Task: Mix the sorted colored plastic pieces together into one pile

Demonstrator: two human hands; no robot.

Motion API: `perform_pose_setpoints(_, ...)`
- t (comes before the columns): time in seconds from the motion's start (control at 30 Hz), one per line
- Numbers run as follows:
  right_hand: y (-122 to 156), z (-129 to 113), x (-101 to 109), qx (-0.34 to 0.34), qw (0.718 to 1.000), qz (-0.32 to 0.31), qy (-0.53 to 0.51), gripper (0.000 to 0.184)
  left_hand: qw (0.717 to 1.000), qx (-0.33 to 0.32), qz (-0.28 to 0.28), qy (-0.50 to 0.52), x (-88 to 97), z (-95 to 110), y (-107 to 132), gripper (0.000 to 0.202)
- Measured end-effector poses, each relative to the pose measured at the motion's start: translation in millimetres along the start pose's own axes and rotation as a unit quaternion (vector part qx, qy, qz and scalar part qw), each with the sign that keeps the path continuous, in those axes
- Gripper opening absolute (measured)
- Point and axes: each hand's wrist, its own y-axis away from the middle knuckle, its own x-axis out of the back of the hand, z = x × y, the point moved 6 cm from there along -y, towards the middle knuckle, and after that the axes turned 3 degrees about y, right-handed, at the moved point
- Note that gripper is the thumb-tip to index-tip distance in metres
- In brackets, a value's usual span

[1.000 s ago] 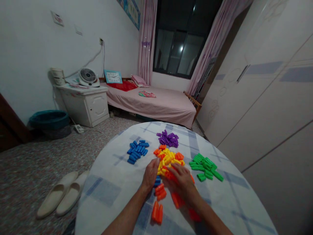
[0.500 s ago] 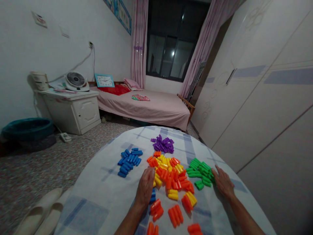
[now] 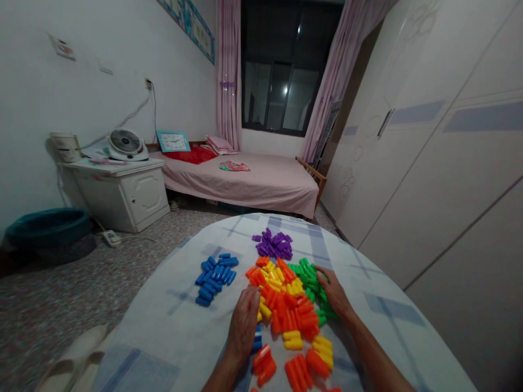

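My right hand (image 3: 335, 295) lies against the right side of a pile of green tube-shaped plastic pieces (image 3: 309, 276). Its fingers are extended and slightly curved, not gripping. The green pile touches a mixed heap of orange pieces (image 3: 288, 316) and yellow pieces (image 3: 274, 279) in the middle. On the heap's left side rests my left hand (image 3: 244, 321), cupped on edge with its fingers stretched forward; its fingertips are partly hidden. Beside its wrist, a few blue pieces (image 3: 257, 338) show.
A separate blue pile (image 3: 215, 277) lies to the left and a purple pile (image 3: 274, 244) at the far side. Loose orange groups (image 3: 297, 372) and a yellow group (image 3: 323, 351) sit nearer me. The round table (image 3: 163, 321) has a checked cloth. Beyond stands a bed (image 3: 261, 177).
My right hand has swept left, pushing the green pieces up against the orange and yellow heap. Some nearer orange pieces shifted. My left hand stays at the heap's left side.
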Motion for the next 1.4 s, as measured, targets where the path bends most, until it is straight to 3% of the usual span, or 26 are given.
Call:
perform_pose_setpoints(0.13,8,-42,-20,-0.005,0.995,-0.051,-0.084,0.050,1.000,0.000,0.005,-0.004,0.5,-1,1,0.037)
perform_pose_setpoints(0.23,24,-81,-34,0.024,0.985,-0.132,-0.108,0.048,1.000,-0.001,0.003,-0.008,0.3,0,1,0.037)
perform_pose_setpoints(0.33,48,-113,-31,0.086,0.977,-0.179,-0.079,0.047,1.000,-0.009,-0.004,-0.007,-0.3,2,0,0.037)
perform_pose_setpoints(0.4,66,-118,-18,0.124,0.978,-0.168,-0.027,0.052,1.000,-0.013,-0.005,-0.004,-0.2,3,0,0.037)
perform_pose_setpoints(0.5,101,-91,5,0.187,0.969,-0.129,0.099,0.067,1.000,-0.009,0.000,-0.003,0.2,2,1,0.037)
perform_pose_setpoints(0.63,157,-17,20,0.219,0.944,-0.109,0.223,0.091,1.000,-0.010,0.000,-0.007,-0.8,2,1,0.036)
perform_pose_setpoints(0.7,177,16,18,0.196,0.942,-0.119,0.247,0.085,1.000,-0.012,0.002,-0.010,-0.8,3,1,0.036)
perform_pose_setpoints(0.77,188,30,13,0.177,0.943,-0.099,0.263,0.082,1.000,-0.016,0.006,-0.012,-0.1,4,1,0.035)
perform_pose_setpoints(0.9,176,11,-10,0.145,0.965,-0.046,0.214,0.071,0.999,-0.027,0.005,-0.017,0.9,7,1,0.034)
perform_pose_setpoints(1.03,139,-24,-37,0.085,0.993,-0.019,0.081,0.057,0.999,-0.031,-0.005,-0.024,0.3,7,0,0.036)
perform_pose_setpoints(1.2,95,-66,-58,0.047,0.998,-0.015,-0.035,0.052,0.999,-0.026,-0.002,-0.021,1.3,7,0,0.036)
perform_pose_setpoints(1.3,77,-81,-56,0.079,0.995,-0.012,-0.057,0.048,1.000,-0.022,-0.005,-0.014,1.5,7,0,0.035)
perform_pose_setpoints(1.4,69,-63,-30,0.070,0.990,0.117,-0.038,0.043,1.000,-0.004,-0.001,-0.017,2.5,5,0,0.034)
